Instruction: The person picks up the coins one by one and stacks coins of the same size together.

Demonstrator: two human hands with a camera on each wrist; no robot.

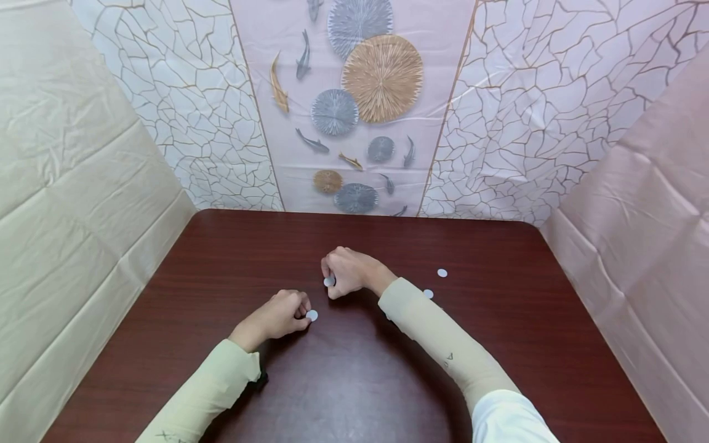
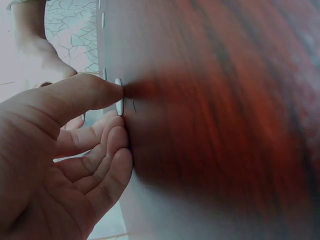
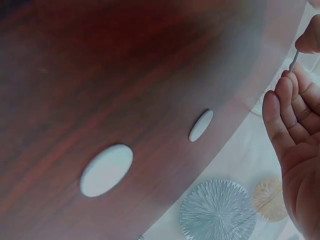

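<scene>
In the head view, my left hand (image 1: 279,315) is low over the middle of the dark table, its thumb and fingertips at the edge of a small white disc (image 1: 312,315). The left wrist view has this disc (image 2: 119,102) edge-on at the tabletop, pinched between thumb and fingers. Farther back and to the right, my right hand (image 1: 351,271) pinches a second white disc (image 1: 329,281), tilted up. Seen from the right wrist, that disc (image 3: 294,61) is a thin edge between thumb and fingertip, with the other fingers curled beside it.
Two more white discs lie on the table (image 1: 498,344): one (image 1: 442,272) to the right, another (image 1: 428,294) partly behind the right sleeve (image 1: 443,344). A patterned cloth (image 1: 354,111) hangs behind the table, with plain cloths along both sides.
</scene>
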